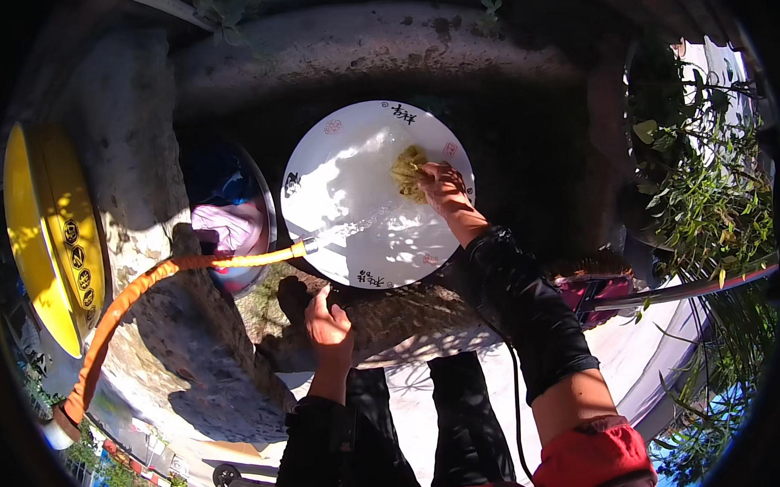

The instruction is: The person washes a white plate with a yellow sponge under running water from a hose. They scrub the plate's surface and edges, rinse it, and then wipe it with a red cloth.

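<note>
A large round white dish (363, 206) with dark written characters and red marks around its rim lies in the middle of the view. Water runs into it from the metal end of an orange hose (127, 294) at its lower left. My right hand (444, 185) presses a yellowish-green scrubbing cloth (408, 172) on the right part of the dish. Below the dish's lower-left edge, my left hand (328, 323) is held with its fingers apart and nothing in it.
A basin (269, 209) with dark and pink cloths stands left of the dish. Beyond a rough stone ledge (132, 156), a yellow basin (74, 235) leans at far left. A broom-like brush (598, 294) lies at right, near leafy plants (710, 187).
</note>
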